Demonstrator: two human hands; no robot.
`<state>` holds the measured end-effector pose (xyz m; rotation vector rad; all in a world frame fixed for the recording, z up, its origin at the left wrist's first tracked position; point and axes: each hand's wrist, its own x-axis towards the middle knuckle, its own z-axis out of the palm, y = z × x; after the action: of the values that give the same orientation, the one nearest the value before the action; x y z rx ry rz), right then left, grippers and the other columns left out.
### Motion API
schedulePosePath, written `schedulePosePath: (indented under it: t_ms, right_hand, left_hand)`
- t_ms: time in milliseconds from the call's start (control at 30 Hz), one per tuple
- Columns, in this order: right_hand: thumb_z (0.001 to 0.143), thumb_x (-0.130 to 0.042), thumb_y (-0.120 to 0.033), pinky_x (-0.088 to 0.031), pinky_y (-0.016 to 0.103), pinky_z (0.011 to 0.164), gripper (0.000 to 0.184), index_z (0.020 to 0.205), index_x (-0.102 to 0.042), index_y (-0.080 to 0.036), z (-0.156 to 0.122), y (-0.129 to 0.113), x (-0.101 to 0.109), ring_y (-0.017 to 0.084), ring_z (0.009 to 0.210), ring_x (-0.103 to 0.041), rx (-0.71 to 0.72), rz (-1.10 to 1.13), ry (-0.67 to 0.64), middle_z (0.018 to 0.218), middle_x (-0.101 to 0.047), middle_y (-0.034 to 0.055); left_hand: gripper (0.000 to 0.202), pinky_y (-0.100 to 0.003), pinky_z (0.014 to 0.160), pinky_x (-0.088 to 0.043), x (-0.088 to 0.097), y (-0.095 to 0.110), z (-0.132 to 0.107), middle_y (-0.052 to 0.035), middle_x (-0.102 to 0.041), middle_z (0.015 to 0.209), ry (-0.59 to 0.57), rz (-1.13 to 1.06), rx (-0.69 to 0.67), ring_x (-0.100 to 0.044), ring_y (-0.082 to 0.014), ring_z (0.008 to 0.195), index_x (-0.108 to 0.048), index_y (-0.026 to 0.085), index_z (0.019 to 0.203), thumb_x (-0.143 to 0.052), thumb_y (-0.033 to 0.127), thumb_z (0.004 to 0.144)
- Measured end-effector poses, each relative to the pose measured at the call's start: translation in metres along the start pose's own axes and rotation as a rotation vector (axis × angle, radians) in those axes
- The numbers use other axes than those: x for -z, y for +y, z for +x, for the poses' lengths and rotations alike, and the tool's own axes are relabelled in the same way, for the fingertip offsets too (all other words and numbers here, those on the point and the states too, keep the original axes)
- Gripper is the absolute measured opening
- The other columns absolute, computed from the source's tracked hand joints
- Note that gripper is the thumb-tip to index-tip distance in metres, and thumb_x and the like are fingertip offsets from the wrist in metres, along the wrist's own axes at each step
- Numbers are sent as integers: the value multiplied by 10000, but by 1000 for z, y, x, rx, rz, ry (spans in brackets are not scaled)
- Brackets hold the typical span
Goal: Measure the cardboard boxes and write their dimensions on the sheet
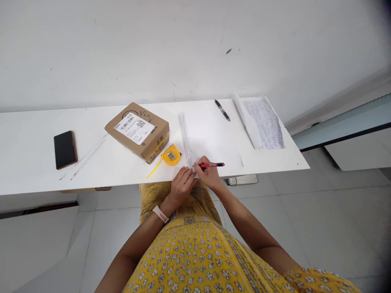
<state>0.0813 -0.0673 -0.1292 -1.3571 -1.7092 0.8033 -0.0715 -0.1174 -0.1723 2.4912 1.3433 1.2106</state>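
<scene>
My right hand [209, 175] is closed around a red and black pen [216, 165], its tip end down at the lower left of a white sheet [214, 140]. Handwriting runs in a narrow band along the left side of that sheet, and the rest looks blank. Fingers stretched out, my left hand [183, 183] lies flat at the sheet's near left corner, close beside the right one. Just beyond it sits a yellow tape measure [171, 155] with a short length of tape pulled out. A brown cardboard box [134, 140] with a white label stands behind the tape measure.
The white table [91, 122] runs along a wall. A dark phone [65, 149] lies at the left, and a black pen [222, 110] lies near the wall. Pages covered in writing [264, 124] rest at the right end. A glass edge [342, 122] is further right.
</scene>
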Motion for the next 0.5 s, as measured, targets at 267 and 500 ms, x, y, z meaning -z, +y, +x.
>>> schedulePosePath:
  t_ms: [267,500]
  right_hand:
    - [874,-499,-352,-381,286,618,207,720,-412,-244,-1,-2,1,139,603,-468,-7,-5,13,657,-496,-39]
    - [868,-505,-348,-376,281,606,207,718,-404,-246,0,-1,1,139,596,-461,-10,20,1,642,-484,-45]
  left_hand:
    - [221,-499,1031,-580,1,1,0,-142,-760,1117,11,16,-11,-700,-272,1147,-705,158,1160,-608,213,970]
    - [229,-483,1022,-587,3,3,3,-153,-762,1102,54,60,-64,-704,-273,1134,-692,125,1168,-621,196,962]
